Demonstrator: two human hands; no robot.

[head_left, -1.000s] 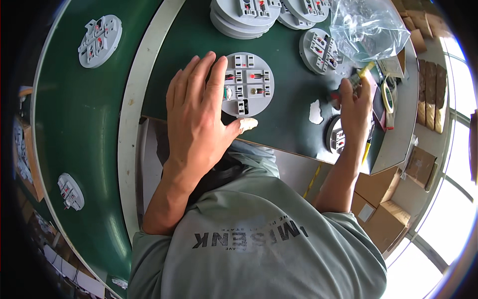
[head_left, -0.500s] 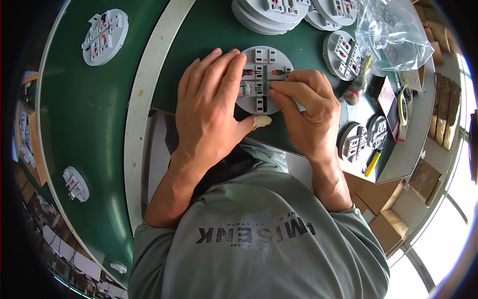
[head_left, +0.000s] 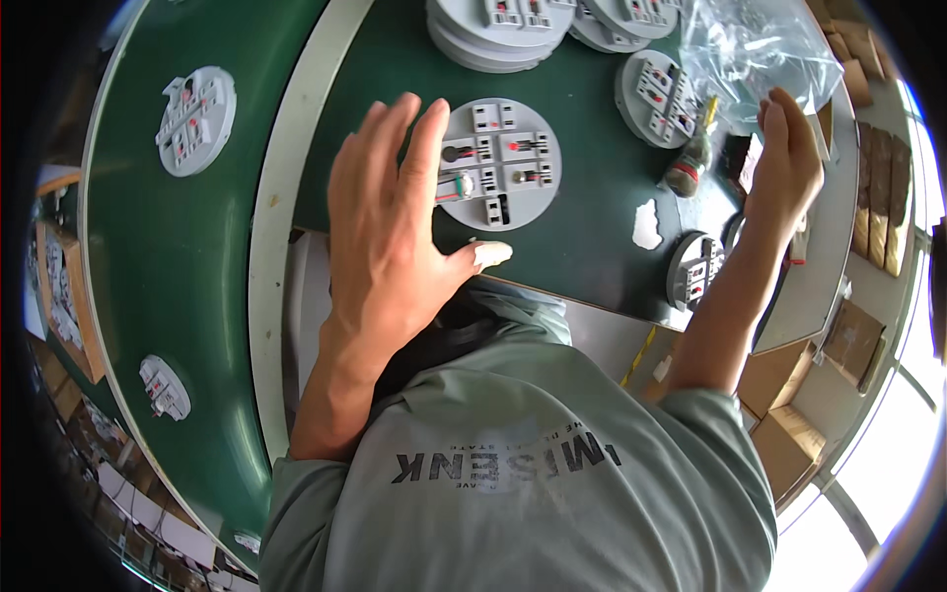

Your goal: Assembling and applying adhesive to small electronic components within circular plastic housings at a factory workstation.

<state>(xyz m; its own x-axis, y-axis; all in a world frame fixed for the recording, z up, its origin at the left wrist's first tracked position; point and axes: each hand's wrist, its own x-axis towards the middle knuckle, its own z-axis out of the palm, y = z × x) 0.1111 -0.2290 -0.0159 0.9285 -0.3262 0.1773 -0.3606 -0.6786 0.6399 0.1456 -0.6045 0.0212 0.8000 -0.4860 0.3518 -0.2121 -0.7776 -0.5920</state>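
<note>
A round grey plastic plate lies flat on the green tabletop, bearing raised sockets with small red, black and green parts. Beside its left edge is my left hand, open, fingers spread and partly covering that edge; a pale wrap covers the thumb tip. I cannot tell whether its fingertips touch the plate. My right hand is at the far right of the table, near the clear plastic bag. Its fingers are stretched out, with nothing visible in them. The right forearm hides part of the things below it.
Stacked grey plates stand at the back. Another plate lies right of centre, beside a bottle-like container with a yellow tip. A torn white scrap lies nearby. On the left, a green belt carries several plates.
My right hand has left the plate and moved far right, opening from a pinch. My left hand has shifted slightly left. The plates on the belt have moved toward me.
</note>
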